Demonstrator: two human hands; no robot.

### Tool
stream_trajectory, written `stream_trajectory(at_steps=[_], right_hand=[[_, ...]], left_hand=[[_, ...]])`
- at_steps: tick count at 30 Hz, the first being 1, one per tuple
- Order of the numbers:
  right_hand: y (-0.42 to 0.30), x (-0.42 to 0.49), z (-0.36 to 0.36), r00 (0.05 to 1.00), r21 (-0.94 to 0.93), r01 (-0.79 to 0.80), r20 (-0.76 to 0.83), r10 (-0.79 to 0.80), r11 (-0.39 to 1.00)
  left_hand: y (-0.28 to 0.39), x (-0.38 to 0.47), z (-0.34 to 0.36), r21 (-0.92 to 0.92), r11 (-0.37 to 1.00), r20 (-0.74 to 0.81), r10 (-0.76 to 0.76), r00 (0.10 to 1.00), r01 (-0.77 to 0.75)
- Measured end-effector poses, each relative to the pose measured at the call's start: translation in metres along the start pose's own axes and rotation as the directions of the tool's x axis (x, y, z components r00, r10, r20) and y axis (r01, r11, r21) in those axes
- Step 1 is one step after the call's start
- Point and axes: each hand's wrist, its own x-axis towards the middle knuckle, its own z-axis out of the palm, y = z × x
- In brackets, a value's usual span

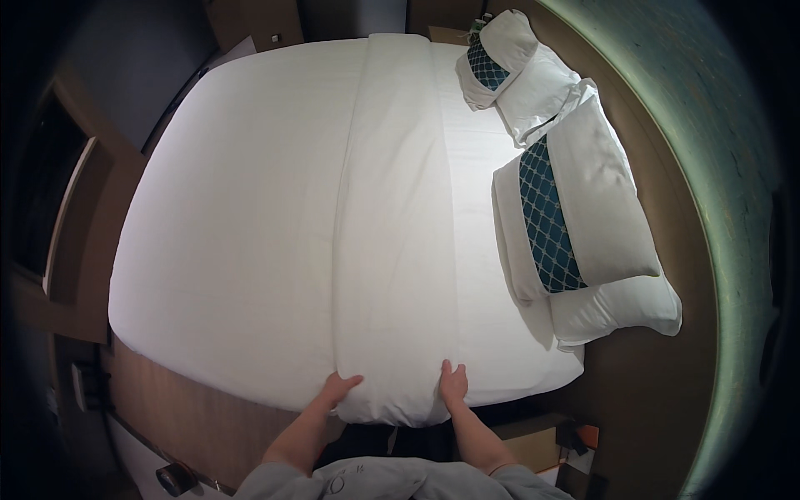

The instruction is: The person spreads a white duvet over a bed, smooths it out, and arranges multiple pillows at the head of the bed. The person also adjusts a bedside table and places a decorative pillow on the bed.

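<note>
A white duvet (237,200) covers the wide bed in front of me. Its folded band (397,250) runs across the bed from the far side to the near edge, where it hangs over. My left hand (339,387) grips the left side of this band near the bed's edge, thumb on top and most fingers hidden. On the band's right side, my right hand (454,382) holds the fabric with thumb and fingers. Bare white sheet (478,250) shows between the band and the pillows.
White pillows (609,200) with a teal patterned strip (550,219) lie along the head end. Another stack of pillows (512,44) sits at the far corner. A nightstand (531,447) stands close at right. Wooden floor (187,381) and a dark round object (175,479) are at lower left.
</note>
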Motion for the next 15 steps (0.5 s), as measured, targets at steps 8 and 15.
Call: stream_trajectory(at_steps=[8, 15], right_hand=[[0.006, 0.020, -0.026, 0.966, 0.570, -0.215, 0.242, 0.089, 0.793], [0.043, 0.022, -0.020, 0.958, 0.055, -0.106, 0.274, 0.087, 0.993]], left_hand=[[-0.024, 0.008, -0.008, -0.150, 0.984, 0.044, -0.092, 0.995, 0.097], [-0.046, 0.019, -0.013, 0.196, 0.977, 0.047, -0.090, 0.995, 0.079]])
